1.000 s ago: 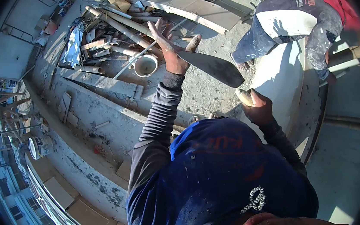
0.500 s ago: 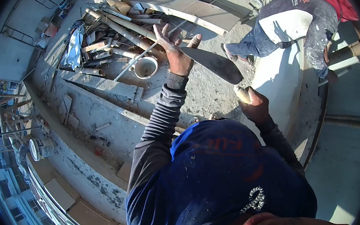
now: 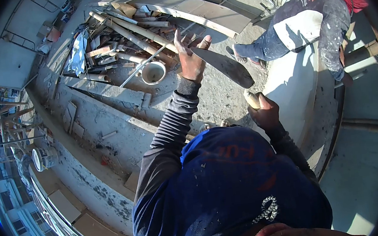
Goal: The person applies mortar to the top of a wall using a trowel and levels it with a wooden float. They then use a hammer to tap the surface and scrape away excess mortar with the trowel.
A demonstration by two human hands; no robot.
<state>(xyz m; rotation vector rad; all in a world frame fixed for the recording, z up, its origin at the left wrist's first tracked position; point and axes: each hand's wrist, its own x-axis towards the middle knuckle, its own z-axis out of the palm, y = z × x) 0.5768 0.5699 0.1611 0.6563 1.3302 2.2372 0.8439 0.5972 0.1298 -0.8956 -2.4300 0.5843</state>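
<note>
Raised in front of me, my left hand [image 3: 191,62] has its fingers spread, near the tip of a dark metal trowel blade [image 3: 225,65]. Whether the palm touches the blade is hard to make out. My right hand [image 3: 266,112] is wrapped round the trowel's pale handle [image 3: 252,99], to the right of my blue shirt [image 3: 231,182]. The blade slants from the handle up and left towards my left hand. Beyond that hand, a round white bucket [image 3: 153,72] stands on the dusty floor.
A co-worker [image 3: 301,27] bends over a pale curved surface [image 3: 290,81] at the right. Poles and scraps form a debris pile [image 3: 113,43] at the upper left. Long boards [image 3: 104,90] lie beside it. Another bucket [image 3: 45,158] stands by the left ledge.
My left hand has turned slightly and shifted a little right and down. My right hand and the trowel handle have moved slightly left. The co-worker's upper body has shifted slightly left.
</note>
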